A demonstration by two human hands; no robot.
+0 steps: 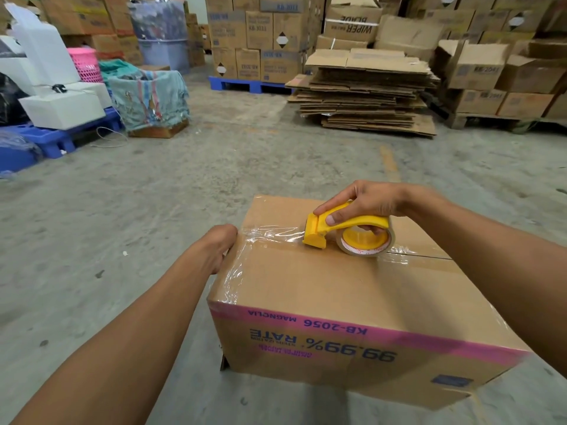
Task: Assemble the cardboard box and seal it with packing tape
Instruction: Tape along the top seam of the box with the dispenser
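Observation:
A brown cardboard box (337,289) with a pink printed band stands on the concrete floor, its top flaps closed. Clear tape (273,236) runs along the middle seam from the left edge and down the left side. My right hand (365,204) grips a yellow tape dispenser (346,230) that rests on the seam near the top's middle, with a tape roll in it. My left hand (219,245) presses against the box's upper left edge, fingers curled over the side and partly hidden.
A pile of flattened cardboard (365,90) lies ahead on the floor. Stacked cartons on a blue pallet (245,84) and more cartons (503,75) line the back. White foam blocks (58,108) and a cloth-covered bundle (150,99) stand at left.

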